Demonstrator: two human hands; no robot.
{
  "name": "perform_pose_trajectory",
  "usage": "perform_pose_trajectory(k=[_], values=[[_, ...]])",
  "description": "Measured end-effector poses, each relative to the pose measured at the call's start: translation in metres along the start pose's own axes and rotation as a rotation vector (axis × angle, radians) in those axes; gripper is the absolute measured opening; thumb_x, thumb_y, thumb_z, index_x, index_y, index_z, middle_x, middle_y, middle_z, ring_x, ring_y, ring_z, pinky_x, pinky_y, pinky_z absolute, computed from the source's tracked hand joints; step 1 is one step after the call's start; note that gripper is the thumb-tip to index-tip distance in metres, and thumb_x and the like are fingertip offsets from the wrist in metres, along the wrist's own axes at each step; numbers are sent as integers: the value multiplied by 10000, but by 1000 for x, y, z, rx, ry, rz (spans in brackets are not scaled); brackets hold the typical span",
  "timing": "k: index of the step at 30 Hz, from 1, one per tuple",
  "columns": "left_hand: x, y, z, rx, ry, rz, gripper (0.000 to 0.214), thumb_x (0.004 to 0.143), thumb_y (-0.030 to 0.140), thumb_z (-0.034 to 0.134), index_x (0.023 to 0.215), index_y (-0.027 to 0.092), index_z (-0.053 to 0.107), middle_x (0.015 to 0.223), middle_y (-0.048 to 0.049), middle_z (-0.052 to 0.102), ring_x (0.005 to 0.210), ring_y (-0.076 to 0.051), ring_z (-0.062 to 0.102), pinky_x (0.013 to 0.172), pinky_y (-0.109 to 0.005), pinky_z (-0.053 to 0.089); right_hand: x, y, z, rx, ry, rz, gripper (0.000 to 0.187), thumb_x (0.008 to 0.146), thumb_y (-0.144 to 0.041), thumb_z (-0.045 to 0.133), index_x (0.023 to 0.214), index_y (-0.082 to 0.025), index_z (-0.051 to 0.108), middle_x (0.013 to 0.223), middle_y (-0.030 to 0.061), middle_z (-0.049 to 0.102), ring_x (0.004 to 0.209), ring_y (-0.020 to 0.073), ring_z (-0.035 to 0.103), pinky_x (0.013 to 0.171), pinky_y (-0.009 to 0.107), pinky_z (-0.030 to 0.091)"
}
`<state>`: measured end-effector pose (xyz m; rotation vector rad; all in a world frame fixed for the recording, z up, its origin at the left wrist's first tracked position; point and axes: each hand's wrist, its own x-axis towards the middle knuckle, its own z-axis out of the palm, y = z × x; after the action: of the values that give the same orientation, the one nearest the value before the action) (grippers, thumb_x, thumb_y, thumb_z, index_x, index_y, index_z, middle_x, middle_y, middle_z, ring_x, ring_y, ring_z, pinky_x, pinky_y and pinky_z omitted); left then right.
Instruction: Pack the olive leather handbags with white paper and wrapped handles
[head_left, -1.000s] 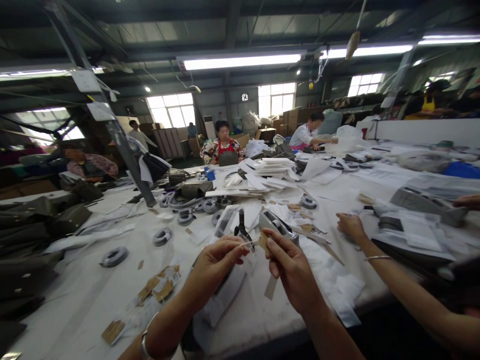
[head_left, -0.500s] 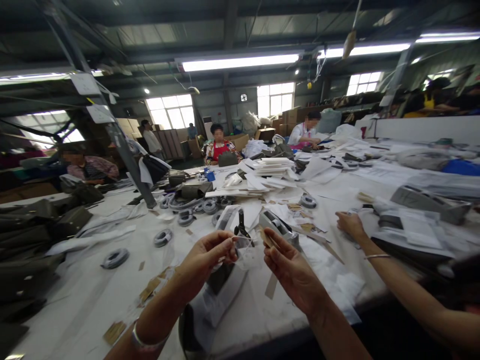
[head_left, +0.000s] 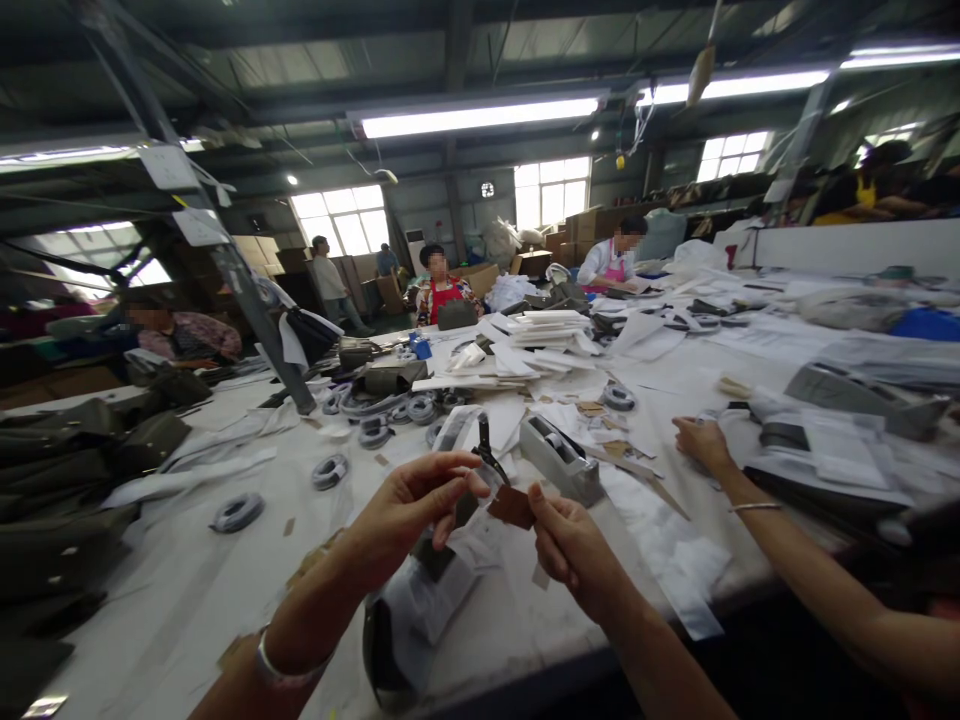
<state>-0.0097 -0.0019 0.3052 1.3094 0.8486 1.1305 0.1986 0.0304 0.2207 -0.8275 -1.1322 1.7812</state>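
Note:
My left hand (head_left: 417,502) is raised over the table with thumb and fingers pinched on a small clear plastic bag (head_left: 491,478). My right hand (head_left: 568,545) pinches a small brown card tag (head_left: 512,507) and holds it against the bag's edge. Below the hands lies a grey bag in white wrapping (head_left: 420,610). Black scissors (head_left: 484,450) and a grey tape dispenser (head_left: 561,459) lie just beyond my hands.
A co-worker's forearm with a bracelet (head_left: 757,507) reaches in from the right, hand (head_left: 699,441) on the white table (head_left: 172,590). Coiled grey straps (head_left: 328,471), paper stacks (head_left: 551,333), brown tags and olive bags (head_left: 112,440) litter it. Several people sit at the far end.
My hands dropped slightly and came together. The brown tag, earlier edge-on between my right fingers, now faces up against the clear bag. The camera tilted a little downward.

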Motion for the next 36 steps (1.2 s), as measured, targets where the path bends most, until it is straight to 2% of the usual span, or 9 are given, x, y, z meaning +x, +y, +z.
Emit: perform_pose_trajectory(k=[4, 9, 13, 18, 21, 23, 25, 29, 36], values=[[-4, -2, 0, 13, -69, 6, 248, 891, 291, 691, 1137, 263, 706, 926, -19, 701, 466, -31, 508, 438, -169, 384, -1, 6, 0, 134, -168, 179, 565, 798, -695, 654, 634, -179, 494, 277, -133, 257, 256, 14, 113, 315, 186, 66], [-5, -3, 3, -22, -41, 66, 249, 856, 290, 738, 1096, 221, 730, 798, -31, 690, 822, -162, 658, 802, -281, 523, -1, 16, -1, 143, -283, 294, 542, 765, -681, 695, 672, -193, 477, 293, -154, 272, 269, 19, 94, 314, 175, 73], [-4, -2, 7, -137, -55, 38, 224, 843, 270, 753, 1065, 241, 731, 790, -6, 671, 725, -122, 646, 754, -257, 533, 3, 32, 1, -29, -271, 285, 568, 785, -728, 626, 682, -180, 521, 301, -139, 282, 270, 26, 125, 306, 175, 85], [-3, 1, 10, -166, 47, 26, 166, 854, 235, 739, 1020, 226, 742, 894, -9, 682, 784, -108, 667, 789, -219, 535, 0, 38, 3, -412, 28, -25, 561, 914, -666, 485, 1025, -145, 660, 413, -81, 473, 309, 77, 362, 329, 182, 266], [-2, 2, 11, -141, 64, 13, 179, 859, 243, 735, 1037, 225, 739, 910, -15, 696, 830, -127, 680, 816, -225, 536, -8, 23, 14, -431, 183, -406, 451, 963, -528, 510, 1227, -178, 616, 823, 40, 710, 709, 153, 669, 681, 261, 549], [-1, 1, 15, -139, 61, 6, 191, 862, 252, 733, 1051, 223, 736, 915, -20, 707, 845, -129, 680, 821, -222, 532, -13, 10, 26, -456, 140, -570, 478, 936, -451, 592, 1345, -206, 553, 1219, 100, 673, 1111, 226, 641, 985, 361, 504], [0, -1, 20, -149, 49, 8, 195, 864, 253, 731, 1057, 220, 734, 919, -23, 713, 850, -123, 674, 829, -216, 527, -15, 2, 39, -506, 71, -622, 545, 878, -388, 684, 1377, -224, 537, 1365, 99, 599, 1269, 264, 551, 1090, 409, 429], [0, 1, 22, -178, 32, 11, 184, 878, 238, 712, 1060, 214, 727, 927, -23, 703, 833, -115, 663, 759, -189, 529, -10, 3, 54, -501, -5, -554, 217, 928, -323, 618, 1089, -218, 717, 1040, 56, 741, 982, 222, 685, 908, 343, 534], [-16, 11, -18, -84, 136, 52, 311, 863, 233, 723, 1170, 238, 674, 920, -14, 708, 846, -146, 687, 844, -269, 554, -4, 16, 51, -33, -72, -279, 320, 871, -460, 687, 1019, -177, 711, 672, 9, 696, 533, 132, 635, 489, 223, 527]])
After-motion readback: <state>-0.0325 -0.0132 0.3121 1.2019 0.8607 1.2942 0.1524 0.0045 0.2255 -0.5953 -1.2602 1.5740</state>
